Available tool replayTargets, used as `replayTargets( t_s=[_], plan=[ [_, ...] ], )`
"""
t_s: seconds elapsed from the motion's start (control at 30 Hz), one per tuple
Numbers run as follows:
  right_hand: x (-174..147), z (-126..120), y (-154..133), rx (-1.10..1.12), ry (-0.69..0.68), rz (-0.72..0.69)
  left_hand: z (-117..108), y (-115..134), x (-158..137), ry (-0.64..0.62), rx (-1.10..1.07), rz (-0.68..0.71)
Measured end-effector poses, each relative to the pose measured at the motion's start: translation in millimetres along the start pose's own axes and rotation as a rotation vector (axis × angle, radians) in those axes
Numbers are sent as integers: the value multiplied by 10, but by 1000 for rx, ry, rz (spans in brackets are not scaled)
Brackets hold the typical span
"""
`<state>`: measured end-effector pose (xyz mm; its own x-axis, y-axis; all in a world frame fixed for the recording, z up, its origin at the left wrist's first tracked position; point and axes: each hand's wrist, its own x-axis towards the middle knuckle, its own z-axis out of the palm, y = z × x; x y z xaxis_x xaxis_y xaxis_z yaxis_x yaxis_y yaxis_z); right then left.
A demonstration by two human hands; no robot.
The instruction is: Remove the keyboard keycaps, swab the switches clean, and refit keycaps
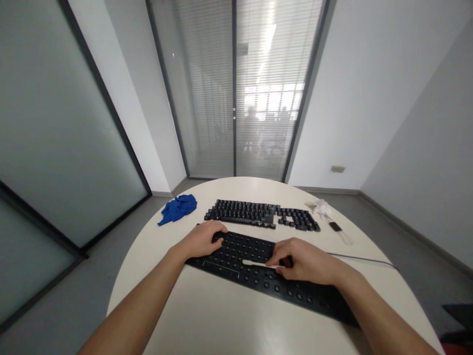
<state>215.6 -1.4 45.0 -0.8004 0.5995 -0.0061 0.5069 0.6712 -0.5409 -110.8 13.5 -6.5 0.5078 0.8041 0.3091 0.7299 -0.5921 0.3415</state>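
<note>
A black keyboard [236, 254] with its keycaps off lies slanted across the table before me, its bare switch posts showing. My left hand [205, 239] holds the keyboard's far left corner, thumb on top and index finger along the back edge; the other fingers are partly hidden. Over the middle of the board, my right hand [295, 259] pinches a pale cotton swab [254, 264] between thumb and fingers. The swab's tip points left, low over the switches; whether it touches them I cannot tell. My right forearm covers part of the keyboard's right end.
Behind the keyboard, loose black keycaps [244, 212] stand laid out in rows on the round cream table [221, 320]. A crumpled blue cloth [178, 208] is at left. At right lie white crumpled material [320, 207], a wire keycap puller [335, 227] and the keyboard's cable [364, 257].
</note>
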Motion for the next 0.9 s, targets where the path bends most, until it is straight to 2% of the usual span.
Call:
replayTargets(
  t_s=[0.27, 0.7, 0.9],
  plan=[
    [89, 106, -94, 1, 24, -89, 30, 73, 32, 18, -16, 36],
    [27, 31, -42, 39, -14, -18, 47, 55, 30, -1, 13, 33],
    [-23, 1, -31, 84, -63, 90, 40, 43, 23, -5, 19, 40]
  ],
)
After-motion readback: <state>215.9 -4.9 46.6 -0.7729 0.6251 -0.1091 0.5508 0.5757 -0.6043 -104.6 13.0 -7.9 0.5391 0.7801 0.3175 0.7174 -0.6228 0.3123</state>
